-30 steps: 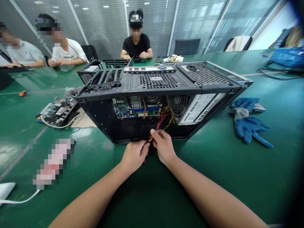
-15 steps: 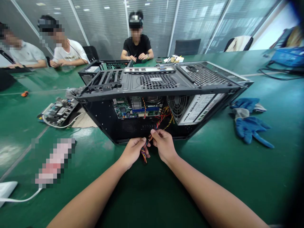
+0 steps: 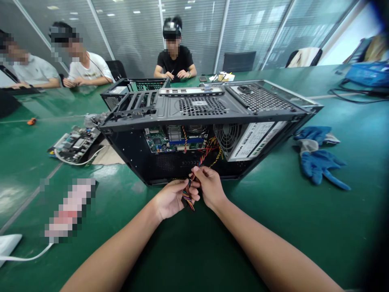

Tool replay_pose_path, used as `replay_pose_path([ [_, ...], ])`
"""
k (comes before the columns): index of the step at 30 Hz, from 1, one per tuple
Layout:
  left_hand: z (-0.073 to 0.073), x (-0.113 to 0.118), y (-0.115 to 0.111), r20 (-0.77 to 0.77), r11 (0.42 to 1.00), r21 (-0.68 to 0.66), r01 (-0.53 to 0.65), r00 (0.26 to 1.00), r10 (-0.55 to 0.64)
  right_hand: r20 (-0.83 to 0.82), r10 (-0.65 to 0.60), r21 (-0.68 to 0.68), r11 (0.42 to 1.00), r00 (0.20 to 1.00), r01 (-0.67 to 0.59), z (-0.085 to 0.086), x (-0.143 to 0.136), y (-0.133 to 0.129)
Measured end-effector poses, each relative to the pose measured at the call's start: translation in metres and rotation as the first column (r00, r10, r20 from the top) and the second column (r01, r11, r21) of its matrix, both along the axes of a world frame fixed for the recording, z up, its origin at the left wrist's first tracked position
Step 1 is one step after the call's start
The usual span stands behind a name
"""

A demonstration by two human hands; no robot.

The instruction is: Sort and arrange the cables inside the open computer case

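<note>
A black computer case (image 3: 197, 117) stands on the green table with its open side towards me. Inside it are a green motherboard (image 3: 158, 140) and, at the right, a power supply (image 3: 255, 140) with a fan. A bundle of coloured cables (image 3: 188, 198) comes out over the case's lower edge. My left hand (image 3: 174, 198) is closed round the lower part of the bundle. Just above and to the right, my right hand (image 3: 209, 184) pinches the same bundle between thumb and fingers.
Blue gloves (image 3: 322, 162) lie right of the case. On the left are a loose circuit board (image 3: 75, 144) and a blurred pink item (image 3: 71, 209) with a white cable. A second case (image 3: 118, 91) stands behind. Three people sit across the green table (image 3: 334, 227).
My left hand has turned more palm-up and shifted slightly right, and the cable ends have swung right with it. My right hand has barely moved.
</note>
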State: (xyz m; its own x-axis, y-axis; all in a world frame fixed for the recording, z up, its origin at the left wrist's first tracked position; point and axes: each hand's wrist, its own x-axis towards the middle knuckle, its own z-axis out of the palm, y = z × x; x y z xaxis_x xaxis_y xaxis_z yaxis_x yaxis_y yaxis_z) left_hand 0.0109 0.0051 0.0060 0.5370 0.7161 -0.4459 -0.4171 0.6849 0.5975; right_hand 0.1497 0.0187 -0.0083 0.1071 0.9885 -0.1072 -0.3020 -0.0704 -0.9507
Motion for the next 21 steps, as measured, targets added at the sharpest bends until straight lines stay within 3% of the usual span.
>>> replay_pose_path([
  [6,-0.0004,-0.0002,0.0022,-0.061,0.998,0.062,0.018,0.998,-0.014,0.004,0.001,0.027,1.000,1.000,-0.001,-0.0025,0.0009,0.0022],
  [14,0.0074,0.0025,0.0007,-0.318,0.961,0.263,0.079,0.948,0.009,-0.025,-0.014,0.003,1.000,1.000,0.014,0.0018,-0.0011,0.0000],
  [21,0.0057,0.0013,0.0001,-0.164,0.992,0.100,0.075,0.985,-0.058,-0.053,-0.001,-0.035,0.999,0.999,-0.001,0.0024,0.0008,0.0011],
])
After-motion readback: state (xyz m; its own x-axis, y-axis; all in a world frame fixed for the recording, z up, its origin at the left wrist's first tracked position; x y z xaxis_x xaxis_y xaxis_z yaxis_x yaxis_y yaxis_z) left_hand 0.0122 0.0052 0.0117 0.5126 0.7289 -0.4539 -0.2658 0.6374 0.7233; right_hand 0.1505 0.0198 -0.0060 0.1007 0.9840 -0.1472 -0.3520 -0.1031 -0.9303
